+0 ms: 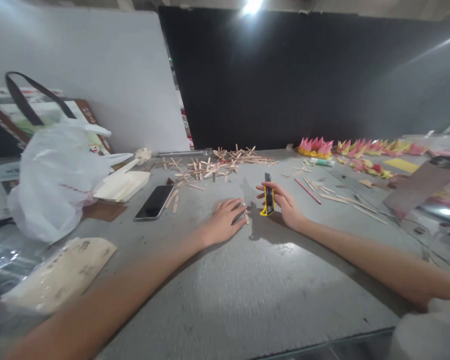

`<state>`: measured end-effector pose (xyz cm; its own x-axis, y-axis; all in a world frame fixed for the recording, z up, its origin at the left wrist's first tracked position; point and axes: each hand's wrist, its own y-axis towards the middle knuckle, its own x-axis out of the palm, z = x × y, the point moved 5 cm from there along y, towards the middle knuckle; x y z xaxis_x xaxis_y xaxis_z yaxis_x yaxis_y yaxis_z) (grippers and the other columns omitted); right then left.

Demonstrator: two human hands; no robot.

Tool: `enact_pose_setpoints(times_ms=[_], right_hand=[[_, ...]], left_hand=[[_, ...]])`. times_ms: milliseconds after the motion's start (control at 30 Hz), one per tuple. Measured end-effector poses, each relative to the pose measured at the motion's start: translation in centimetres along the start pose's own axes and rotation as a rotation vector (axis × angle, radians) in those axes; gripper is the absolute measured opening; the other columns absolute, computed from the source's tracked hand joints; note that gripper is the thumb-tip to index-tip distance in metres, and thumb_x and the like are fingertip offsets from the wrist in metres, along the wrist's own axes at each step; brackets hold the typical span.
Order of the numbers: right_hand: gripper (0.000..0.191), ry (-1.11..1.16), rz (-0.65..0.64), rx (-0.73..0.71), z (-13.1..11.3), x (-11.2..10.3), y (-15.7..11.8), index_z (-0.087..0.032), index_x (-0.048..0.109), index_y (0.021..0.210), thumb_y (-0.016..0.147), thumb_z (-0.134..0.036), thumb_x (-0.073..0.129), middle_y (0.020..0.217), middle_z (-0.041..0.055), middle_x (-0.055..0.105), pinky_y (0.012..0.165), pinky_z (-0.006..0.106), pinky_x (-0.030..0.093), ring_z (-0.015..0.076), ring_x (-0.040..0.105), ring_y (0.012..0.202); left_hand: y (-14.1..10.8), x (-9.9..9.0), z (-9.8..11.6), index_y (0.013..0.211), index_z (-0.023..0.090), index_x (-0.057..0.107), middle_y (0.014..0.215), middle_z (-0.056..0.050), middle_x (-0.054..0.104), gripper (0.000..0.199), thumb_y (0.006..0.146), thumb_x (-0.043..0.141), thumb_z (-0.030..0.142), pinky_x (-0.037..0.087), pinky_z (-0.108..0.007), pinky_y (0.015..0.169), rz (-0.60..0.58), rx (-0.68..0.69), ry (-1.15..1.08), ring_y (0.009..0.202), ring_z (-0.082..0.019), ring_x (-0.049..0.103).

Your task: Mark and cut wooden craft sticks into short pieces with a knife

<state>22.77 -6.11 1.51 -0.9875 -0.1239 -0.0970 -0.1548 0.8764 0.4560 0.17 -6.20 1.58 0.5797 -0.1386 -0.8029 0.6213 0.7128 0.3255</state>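
Note:
Near the middle of the grey table, my left hand (227, 220) rests palm down. Its fingertips and thumb press against a short wooden craft stick (246, 215) that lies on the tabletop. A little to the right, my right hand (285, 202) is closed around a yellow and black utility knife (269, 197), held upright just above the table. Whether its blade is out I cannot tell. Behind the hands lies a loose heap of wooden craft sticks (210, 169), several of them crossed.
Left of my hands are a phone (155, 202), a white plastic bag (60, 175) and a clear-wrapped packet (65, 272). To the right lie a red-striped stick (307, 191), loose craft sticks (333, 198) and pink-yellow paper petals (315, 147). A black panel (285, 80) stands behind.

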Motion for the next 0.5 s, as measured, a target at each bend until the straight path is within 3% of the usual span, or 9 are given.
enact_pose_setpoints(times_ms=[133, 267, 367, 433, 500], right_hand=[[0.049, -0.056, -0.001, -0.032, 0.2, 0.3, 0.3, -0.028, 0.052, 0.135, 0.093, -0.047, 0.065, 0.140, 0.0141, 0.068, 0.095, 0.048, 0.059, 0.0272, 0.072, 0.110], [0.041, -0.232, 0.093, -0.076, -0.6, -0.3, 0.2, -0.026, 0.059, 0.109, 0.086, -0.053, 0.078, 0.093, 0.0045, 0.072, 0.078, 0.037, 0.056, 0.0212, 0.067, 0.079], [0.041, -0.305, 0.098, -0.022, -1.0, -0.6, -0.2, -0.025, 0.064, 0.098, 0.096, -0.065, 0.061, 0.075, 0.0011, 0.060, 0.067, 0.033, 0.049, 0.0187, 0.057, 0.067], [0.050, -0.285, 0.087, 0.021, -1.1, -0.6, -0.3, -0.025, 0.067, 0.108, 0.100, -0.070, 0.048, 0.072, 0.0005, 0.057, 0.064, 0.032, 0.046, 0.0190, 0.054, 0.066], [0.052, -0.255, 0.073, 0.028, -1.1, -0.5, -0.3, -0.025, 0.064, 0.118, 0.100, -0.071, 0.049, 0.072, -0.0011, 0.056, 0.063, 0.030, 0.044, 0.0180, 0.052, 0.065]], left_hand=[[0.1, 0.0, 0.5, 0.121, 0.028, 0.076, 0.153, -0.013, 0.061, 0.032, 0.095, 0.069, 0.043, 0.026, -0.054, 0.125, -0.010, 0.001, -0.039, 0.150, -0.035, 0.045], [0.2, -0.1, 1.3, 0.113, 0.025, 0.075, 0.148, -0.014, 0.065, 0.031, 0.092, 0.072, 0.048, 0.025, -0.051, 0.125, -0.057, -0.001, -0.057, 0.144, -0.034, 0.053], [0.2, -0.1, 1.5, 0.111, 0.024, 0.075, 0.147, -0.014, 0.066, 0.034, 0.091, 0.073, 0.051, 0.023, -0.052, 0.126, -0.090, -0.006, -0.049, 0.143, -0.035, 0.054], [0.2, -0.1, 1.5, 0.113, 0.024, 0.075, 0.148, -0.013, 0.065, 0.035, 0.092, 0.072, 0.052, 0.024, -0.052, 0.125, -0.108, -0.006, -0.015, 0.143, -0.035, 0.054], [0.2, -0.1, 1.5, 0.123, 0.025, 0.072, 0.150, -0.012, 0.064, 0.041, 0.092, 0.071, 0.053, 0.027, -0.052, 0.124, -0.120, -0.002, 0.034, 0.144, -0.034, 0.053]])
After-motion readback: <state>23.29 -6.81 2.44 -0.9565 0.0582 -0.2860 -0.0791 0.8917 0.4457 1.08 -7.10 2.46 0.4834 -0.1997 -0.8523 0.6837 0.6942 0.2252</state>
